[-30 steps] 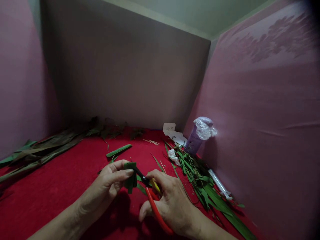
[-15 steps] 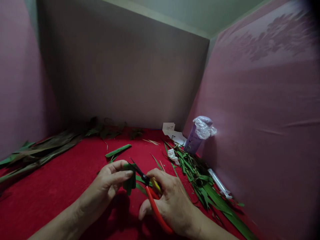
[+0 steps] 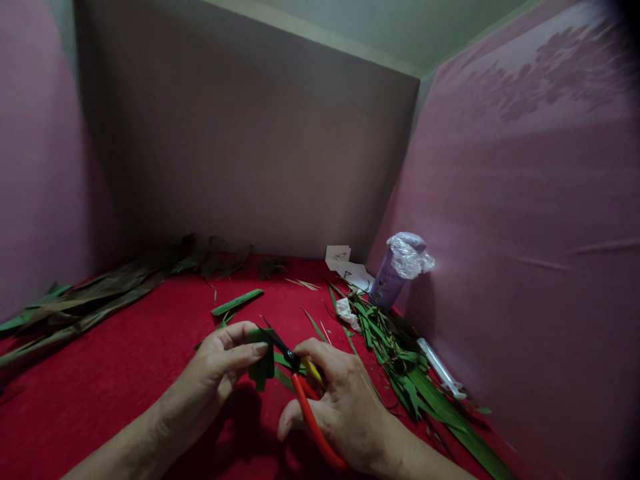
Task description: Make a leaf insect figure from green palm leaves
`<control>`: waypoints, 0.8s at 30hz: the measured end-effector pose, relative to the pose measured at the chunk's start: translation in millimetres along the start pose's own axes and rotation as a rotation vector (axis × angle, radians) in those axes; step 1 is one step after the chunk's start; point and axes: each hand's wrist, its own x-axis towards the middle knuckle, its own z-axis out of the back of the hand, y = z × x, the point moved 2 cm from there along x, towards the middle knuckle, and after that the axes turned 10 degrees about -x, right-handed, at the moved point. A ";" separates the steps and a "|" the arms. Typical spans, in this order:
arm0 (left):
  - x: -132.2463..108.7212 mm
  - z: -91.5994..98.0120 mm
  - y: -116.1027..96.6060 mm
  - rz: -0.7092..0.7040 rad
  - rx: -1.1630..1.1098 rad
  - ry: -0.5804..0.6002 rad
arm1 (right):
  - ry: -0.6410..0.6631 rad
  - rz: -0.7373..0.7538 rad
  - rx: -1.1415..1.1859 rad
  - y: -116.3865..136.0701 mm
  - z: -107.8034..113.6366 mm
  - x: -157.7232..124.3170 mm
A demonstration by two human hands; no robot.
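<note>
My left hand (image 3: 220, 367) pinches a folded piece of green leaf (image 3: 261, 369) between thumb and forefinger, its lower part hanging down. My right hand (image 3: 340, 393) grips scissors (image 3: 309, 403) with red and yellow handles. The dark, slightly parted blades lie at the upper right edge of the leaf piece; whether they bite into it I cannot tell. Under and behind the scissors, narrow green strips (image 3: 286, 379) show. Just beyond my left hand, a rolled green leaf (image 3: 237, 302) rests on the red cloth (image 3: 125, 387).
Long drying leaves (image 3: 95, 293) lie at the left. On the right is a heap of green leaf scraps (image 3: 400, 360), with crumpled white tissue (image 3: 346, 312), a clear plastic syringe-like tube (image 3: 440, 368) and a purple container (image 3: 390, 277) topped with plastic wrap. Thin sticks (image 3: 303, 284) and white papers (image 3: 354, 275) lie farther back.
My left hand and the leaf piece have shifted very slightly to the right. The scissors have stayed nearly in place, with their blades still at the leaf's edge.
</note>
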 end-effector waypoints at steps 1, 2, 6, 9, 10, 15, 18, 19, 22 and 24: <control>0.0 -0.7 -0.1 -0.001 0.000 0.000 | 0.002 0.000 -0.003 -0.1 0.2 0.2; -0.1 -1.4 -0.3 -0.001 0.002 0.000 | 0.002 -0.003 -0.009 -0.3 0.3 0.3; -0.1 -3.2 -0.6 -0.009 0.013 0.008 | -0.007 -0.012 -0.033 -1.5 0.1 -0.5; -0.2 -3.1 0.7 -0.005 0.024 0.034 | -0.015 -0.011 -0.037 -1.2 -1.5 -1.6; -0.2 -2.8 1.4 -0.001 0.027 0.043 | -0.023 -0.010 -0.040 -0.9 -2.0 -1.9; 0.6 -0.1 4.9 0.010 0.011 0.061 | -0.052 -0.007 -0.025 0.0 -5.1 -2.7; 0.5 1.3 6.0 0.007 -0.008 0.052 | -0.068 0.000 -0.008 -0.9 -6.6 -3.4; 0.3 1.4 6.2 0.004 -0.014 0.050 | -0.073 0.005 -0.004 -1.1 -6.9 -3.7; -0.6 0.8 6.8 0.014 -0.024 0.052 | -0.085 0.017 0.004 -1.2 -7.7 -4.9; -1.1 0.2 7.0 0.021 -0.027 0.054 | -0.090 0.023 0.013 -0.9 -7.9 -5.4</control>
